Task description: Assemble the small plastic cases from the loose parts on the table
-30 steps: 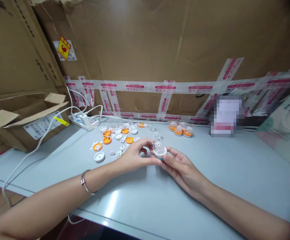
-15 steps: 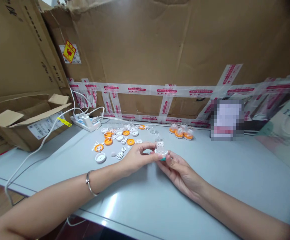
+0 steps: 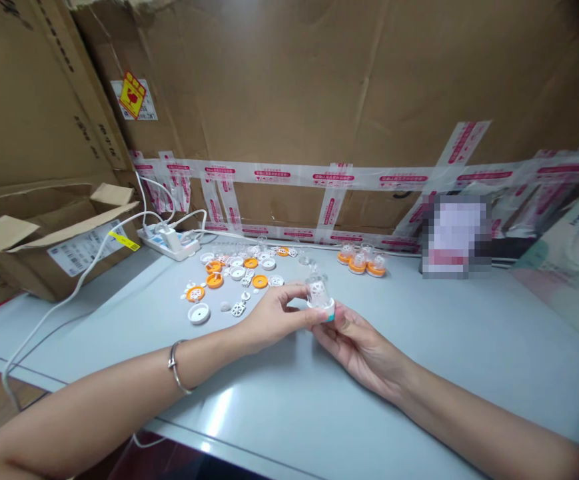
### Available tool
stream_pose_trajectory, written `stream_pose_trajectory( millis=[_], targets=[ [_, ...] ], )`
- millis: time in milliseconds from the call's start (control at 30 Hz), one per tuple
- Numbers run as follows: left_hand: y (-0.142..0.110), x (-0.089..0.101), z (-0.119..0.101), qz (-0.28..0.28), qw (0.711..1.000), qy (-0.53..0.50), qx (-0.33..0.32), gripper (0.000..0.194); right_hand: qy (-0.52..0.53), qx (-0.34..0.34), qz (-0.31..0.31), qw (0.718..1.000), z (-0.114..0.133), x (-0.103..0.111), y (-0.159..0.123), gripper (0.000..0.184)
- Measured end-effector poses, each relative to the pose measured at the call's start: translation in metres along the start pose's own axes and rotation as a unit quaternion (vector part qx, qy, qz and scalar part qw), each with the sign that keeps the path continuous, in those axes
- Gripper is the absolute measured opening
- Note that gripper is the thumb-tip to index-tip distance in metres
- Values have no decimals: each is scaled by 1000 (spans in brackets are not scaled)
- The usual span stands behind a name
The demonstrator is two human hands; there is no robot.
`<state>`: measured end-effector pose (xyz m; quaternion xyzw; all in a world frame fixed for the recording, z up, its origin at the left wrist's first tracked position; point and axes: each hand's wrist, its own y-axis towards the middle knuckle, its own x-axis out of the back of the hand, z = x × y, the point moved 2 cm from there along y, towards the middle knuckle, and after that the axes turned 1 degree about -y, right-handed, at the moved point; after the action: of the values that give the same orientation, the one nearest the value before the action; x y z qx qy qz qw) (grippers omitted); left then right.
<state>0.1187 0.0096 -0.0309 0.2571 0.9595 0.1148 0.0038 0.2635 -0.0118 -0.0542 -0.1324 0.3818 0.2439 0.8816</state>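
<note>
Above the middle of the table, both hands hold one small domed toy point(image 3: 320, 293). It has a clear dome with a white gear-like part inside, a white rim and a teal patch at the base. My left hand point(image 3: 278, 312) grips it from the left, thumb across the front of the rim. My right hand point(image 3: 356, 343) closes on the base from the lower right; some of its fingertips are hidden behind the toy. Left of my left hand lie a white round cup point(image 3: 199, 313), a white gear piece point(image 3: 238, 309) and several orange rings point(image 3: 260, 282).
Several finished-looking orange domed toys point(image 3: 362, 261) stand at the back right, near a blurred upright phone-like object point(image 3: 454, 237). A power strip point(image 3: 170, 241) with white cables sits back left, beside an open cardboard box point(image 3: 44, 247). A large taped carton point(image 3: 279, 113) walls the back.
The domed toy is tilted a little to the left in the hands and turned, with the teal patch now further right. The view has shifted slightly; both hands keep their grip.
</note>
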Motion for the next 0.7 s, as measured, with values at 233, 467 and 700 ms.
stream_pose_trajectory(
  millis=[233, 467, 700],
  targets=[
    [-4, 0, -1, 10, 1000, 8, 6, 21, -38, -43, -10, 998, -4, 1, -2, 23],
    [-2, -3, 4, -30, 998, -47, 43, 22, -80, 3, -14, 997, -1, 1, 1, 22],
    [-4, -5, 5, -25, 994, -87, 61, 26, -77, 14, -32, 996, -1, -2, -1, 17]
  ],
)
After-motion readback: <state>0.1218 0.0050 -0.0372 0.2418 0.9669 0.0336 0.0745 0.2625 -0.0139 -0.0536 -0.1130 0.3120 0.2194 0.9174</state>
